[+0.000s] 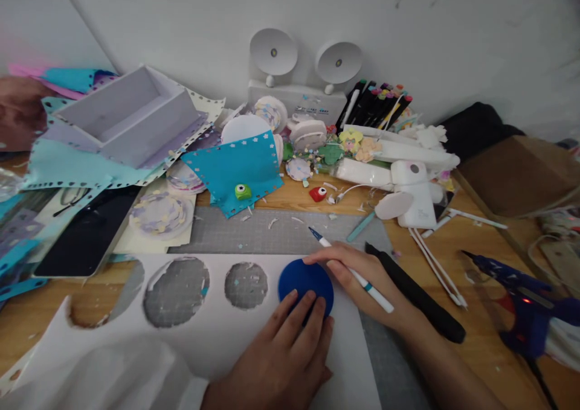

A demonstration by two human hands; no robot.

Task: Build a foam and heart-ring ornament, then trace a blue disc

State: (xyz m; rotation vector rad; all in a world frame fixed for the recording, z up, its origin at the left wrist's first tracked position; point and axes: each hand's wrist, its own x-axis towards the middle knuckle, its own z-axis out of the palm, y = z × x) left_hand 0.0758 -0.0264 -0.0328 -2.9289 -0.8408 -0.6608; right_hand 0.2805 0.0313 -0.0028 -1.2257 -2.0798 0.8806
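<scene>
My left hand lies flat with its fingers stretched out, pressing on a dark blue disc that rests on a white sheet of paper. My right hand is closed on a white pen with a blue tip; its fingertips touch the disc's upper right edge and the pen's tip points up and left, away from the disc. The white sheet has three round holes cut in it, left of the disc.
A grey cutting mat lies under the sheet. A black tool lies right of my right hand, a blue glue gun further right. Paper scraps, a white box, markers and small punches crowd the back.
</scene>
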